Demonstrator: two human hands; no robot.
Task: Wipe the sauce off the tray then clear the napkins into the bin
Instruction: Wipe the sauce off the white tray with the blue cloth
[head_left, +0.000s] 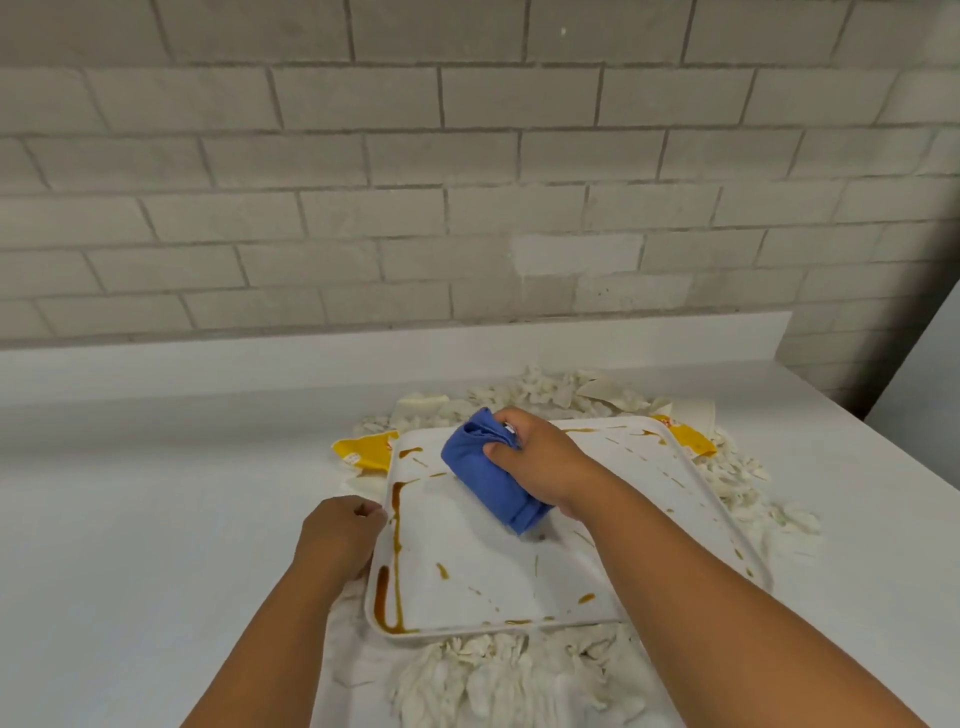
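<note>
A white tray is set on the white counter, resting on a spread of crumpled napkins that show around its far, right and near edges. The tray's left rim is gripped by the left hand, fingers curled over the edge, presumably so the tray is kept from sliding on the loose paper. A folded blue cloth is bunched in the right hand, fingers and thumb clenched round it, and pressed to the tray's far middle. Brown sauce is seen streaked along the left edge, with smaller smears near the front and far right corner. Yellow wrappers are tucked beneath the far corners. Wiping is judged unfinished; no bin is in view.
</note>
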